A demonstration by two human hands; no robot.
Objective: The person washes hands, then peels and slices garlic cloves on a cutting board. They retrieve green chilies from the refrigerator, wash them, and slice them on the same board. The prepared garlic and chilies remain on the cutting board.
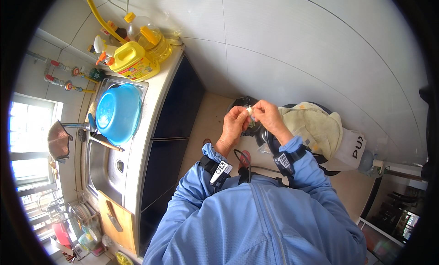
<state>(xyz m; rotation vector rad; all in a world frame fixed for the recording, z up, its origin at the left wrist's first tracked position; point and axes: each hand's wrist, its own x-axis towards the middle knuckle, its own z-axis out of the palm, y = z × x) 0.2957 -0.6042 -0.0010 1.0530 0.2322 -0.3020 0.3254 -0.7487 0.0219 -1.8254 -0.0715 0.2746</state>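
Both my hands meet in front of me, pinching a small pale piece (249,110) that looks like a garlic clove. The fingers of my left hand (232,128) are closed round its lower side. My right hand (270,118) has thumb and fingertips pressed against its other side. The fingers partly cover the clove. Below and behind the hands sits a dark bag or bin (241,103) with some litter in it, partly hidden by them.
At left, the counter holds a blue basin (120,114), a steel sink (106,162), and a cutting board (128,228) with a knife (114,216) on it. A yellow jug (133,61) and an oil bottle (157,43) stand at its far end. A pale cloth (315,128) lies at right.
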